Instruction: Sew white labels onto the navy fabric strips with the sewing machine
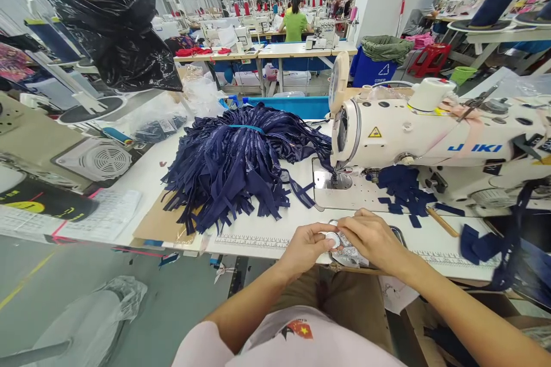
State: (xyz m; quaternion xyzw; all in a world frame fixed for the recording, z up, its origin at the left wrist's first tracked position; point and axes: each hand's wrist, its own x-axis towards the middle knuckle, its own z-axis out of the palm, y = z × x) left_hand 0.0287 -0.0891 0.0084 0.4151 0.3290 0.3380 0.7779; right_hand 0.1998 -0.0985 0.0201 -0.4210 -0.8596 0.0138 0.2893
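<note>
My left hand (305, 246) is closed, thumb and fingers pinching a small white round disc (333, 239) with a paler centre. Close against it, my right hand (371, 241) has its fingers curled and pressed together; what they grip is hidden. Under both hands, at the table's front edge, lies a clear printed plastic piece (350, 253). Beyond them stands a white sewing machine (387, 132), its needle area over a metal plate (322, 180). A large bundle of navy fabric strips (241, 166), tied with a blue band (247, 127), lies left of the machine, one strip reaching toward the needle.
Cut navy pieces (402, 189) and a wooden-handled tool (443, 222) lie right of the needle. A ruler strip (253, 242) runs along the front edge. A black plastic bag (124, 17) hangs at upper left. Further back, a person in green (295, 23) sits among machines.
</note>
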